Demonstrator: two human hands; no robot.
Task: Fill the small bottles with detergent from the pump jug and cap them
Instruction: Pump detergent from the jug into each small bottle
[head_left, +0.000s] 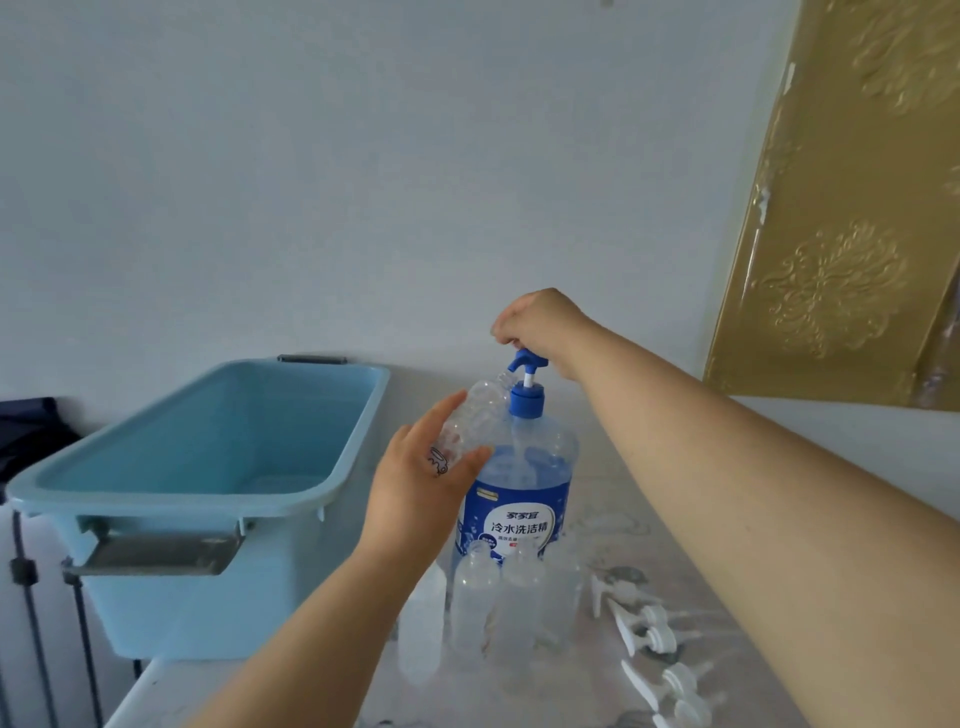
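Note:
The detergent jug (519, 488) stands mid-table, clear with blue liquid, a blue label and a blue pump head (525, 370). My right hand (540, 325) rests closed on top of the pump head. My left hand (421, 483) grips a small clear bottle (475, 410), tilted with its open neck right at the pump spout. Several small frosted bottles (493, 608) stand uncapped in front of the jug. White spray caps (644, 634) lie on the table to their right.
A light blue plastic tub (208, 499) with grey handles sits on the left, close to the jug. The white wall is behind; a gold embossed panel (841, 234) leans at the right. The table's left edge (140, 691) is near the tub.

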